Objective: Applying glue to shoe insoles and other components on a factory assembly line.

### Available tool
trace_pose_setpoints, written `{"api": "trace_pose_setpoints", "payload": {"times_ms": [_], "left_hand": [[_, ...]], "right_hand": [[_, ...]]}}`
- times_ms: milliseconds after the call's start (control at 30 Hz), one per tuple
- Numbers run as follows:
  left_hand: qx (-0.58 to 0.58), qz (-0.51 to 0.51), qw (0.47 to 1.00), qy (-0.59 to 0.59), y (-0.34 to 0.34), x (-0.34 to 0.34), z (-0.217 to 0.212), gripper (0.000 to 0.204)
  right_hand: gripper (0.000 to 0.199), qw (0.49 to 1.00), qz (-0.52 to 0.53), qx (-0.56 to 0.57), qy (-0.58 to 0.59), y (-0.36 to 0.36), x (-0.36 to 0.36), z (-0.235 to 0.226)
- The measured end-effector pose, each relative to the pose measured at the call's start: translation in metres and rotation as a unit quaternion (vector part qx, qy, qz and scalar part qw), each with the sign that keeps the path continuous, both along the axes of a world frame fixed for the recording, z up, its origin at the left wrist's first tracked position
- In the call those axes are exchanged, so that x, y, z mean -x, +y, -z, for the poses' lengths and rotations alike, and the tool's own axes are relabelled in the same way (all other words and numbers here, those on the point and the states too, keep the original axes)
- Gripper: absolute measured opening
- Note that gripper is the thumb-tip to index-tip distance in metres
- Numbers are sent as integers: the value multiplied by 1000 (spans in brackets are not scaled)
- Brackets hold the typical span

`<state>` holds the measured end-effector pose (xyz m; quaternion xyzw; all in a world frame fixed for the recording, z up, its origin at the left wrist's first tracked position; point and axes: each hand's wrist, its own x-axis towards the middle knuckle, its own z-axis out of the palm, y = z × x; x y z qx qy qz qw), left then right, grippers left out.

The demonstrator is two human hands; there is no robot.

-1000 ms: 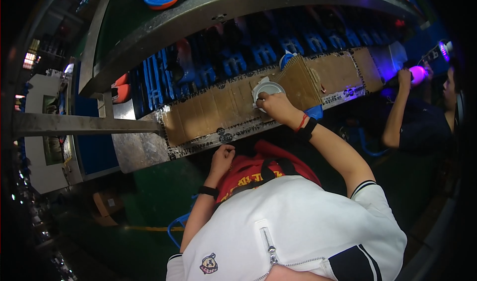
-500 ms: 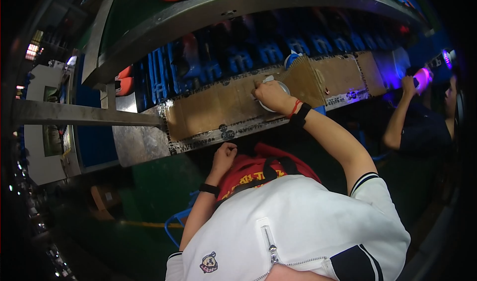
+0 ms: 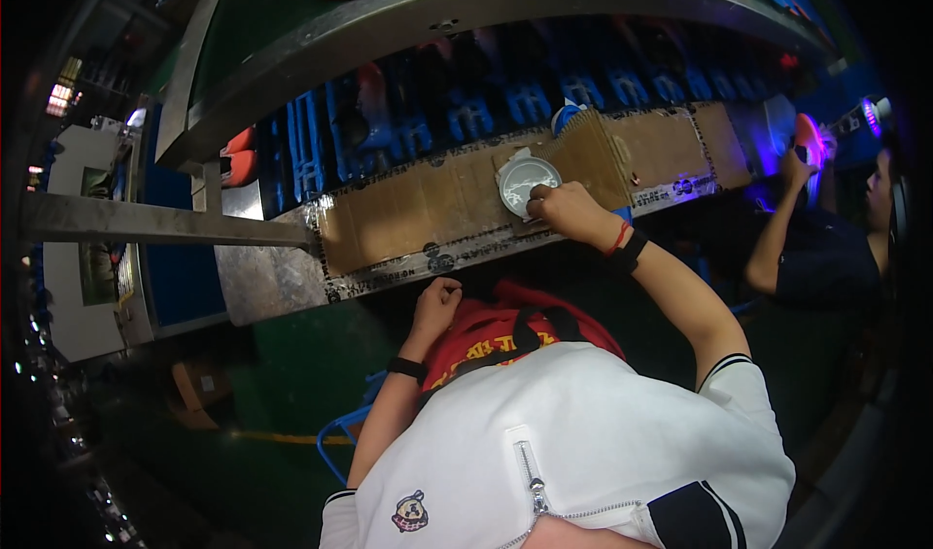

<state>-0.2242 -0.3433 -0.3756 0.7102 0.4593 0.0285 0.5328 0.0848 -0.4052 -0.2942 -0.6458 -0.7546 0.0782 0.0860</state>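
Note:
My right hand (image 3: 569,211) reaches forward to a round grey dish (image 3: 526,184) that sits on the cardboard-covered work ledge (image 3: 418,214). Its fingers are curled at the dish's right rim, and a thin tool may be in them, too small to tell. My left hand (image 3: 437,303) is closed in a loose fist near my chest, resting by a red apron (image 3: 486,330) and holding nothing visible. Both wrists wear dark bands.
Behind the ledge runs a row of blue racks (image 3: 466,117) under a curved metal conveyor frame (image 3: 408,15). A metal beam (image 3: 146,221) juts in from the left. Another person (image 3: 826,238) works at the right under purple light. A blue stool frame (image 3: 345,432) stands below.
My right hand has moved a little to the right and down along the ledge, staying at the grey dish. My left fist has barely shifted.

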Motion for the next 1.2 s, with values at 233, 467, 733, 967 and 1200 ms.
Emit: {"api": "trace_pose_setpoints", "payload": {"times_ms": [233,467,733,967,1200], "left_hand": [[32,2,999,-7,0,-2,2,16],[9,8,1000,1,1,-4,-9,16],[8,-5,1000,-12,-1,0,-2,16],[2,15,1000,3,1,-6,-8,16],[25,8,1000,4,1,-6,-9,16]], "right_hand": [[10,988,77,-68,118,1,-2,5],[10,990,63,-57,109,3,1,17],[11,981,147,-20,124,-11,-7,-1],[12,977,190,-24,93,-17,12,11],[12,963,246,-32,107,-17,22,10]]}}
